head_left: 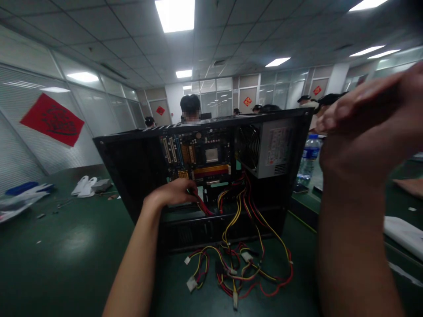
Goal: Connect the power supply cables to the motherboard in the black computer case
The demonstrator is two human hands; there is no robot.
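Observation:
A black computer case [132, 163] stands open toward me on the green table. Inside are a motherboard [216, 143] and, at its upper right, a grey power supply [276, 147] with a fan grille. My left hand [173, 192] reaches into the case below the motherboard, its fingers curled round a bundle of red wires [204, 207]. Raised at the right, close to the camera, my right hand [360, 119] has bent fingers near the case's upper right corner; what they hold, if anything, is hidden. Yellow, red and black cables [236, 215] hang out, their white connectors [191, 284] lying on the table.
A water bottle [307, 160] stands right of the case, behind my right arm. White objects [86, 186] and a plastic bag [23, 202] lie at the left on the table [76, 246]. Several people are beyond the case.

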